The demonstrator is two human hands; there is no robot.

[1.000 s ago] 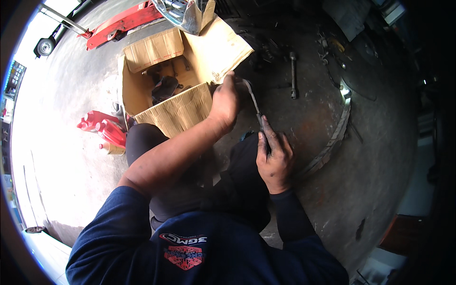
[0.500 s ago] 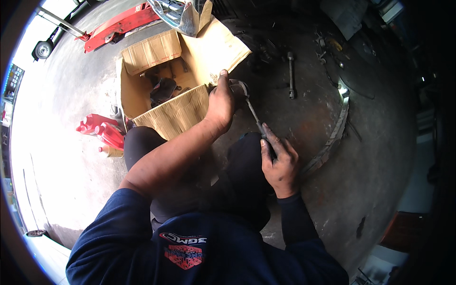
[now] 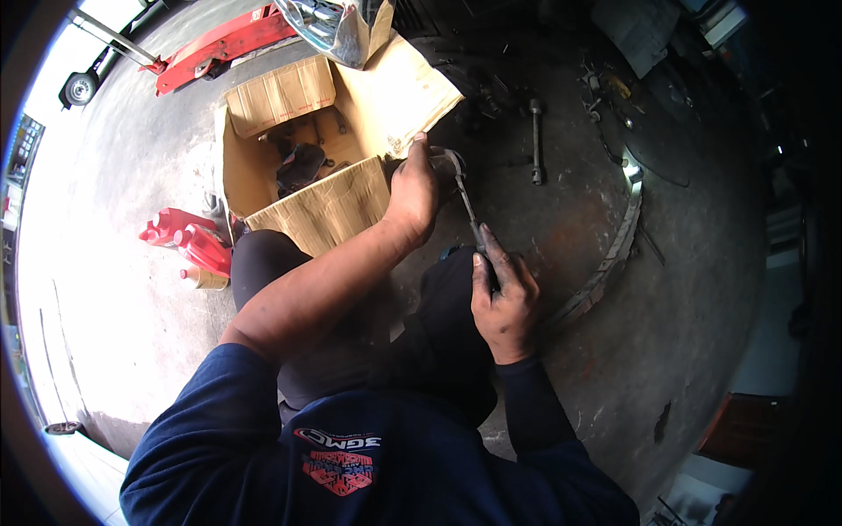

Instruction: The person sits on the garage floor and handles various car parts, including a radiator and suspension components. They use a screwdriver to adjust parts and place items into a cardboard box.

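Observation:
My right hand (image 3: 507, 307) is closed round the dark handle of a slim screwdriver-like tool (image 3: 468, 203), index finger stretched along it. The tool's thin grey shaft slants up to the pale curved rim of a dark round part (image 3: 449, 158). My left hand (image 3: 414, 188) is closed on that part's left side with the thumb up; its fingers are mostly hidden behind the palm. What kind of part it is cannot be made out. Right behind my left hand stands an open cardboard box (image 3: 307, 210) with dark metal pieces inside.
Red plastic bottles (image 3: 203, 247) stand left of my knee. A red floor jack (image 3: 219, 53) lies at the far left, near a clear plastic bag (image 3: 329, 31). On the floor to the right are a metal socket bar (image 3: 537, 140), a long curved strip (image 3: 614, 250) and dark loose parts.
My right hand has shifted slightly left and up with the tool, whose shaft now stands steeper. My left hand and the round part have moved a little to the right.

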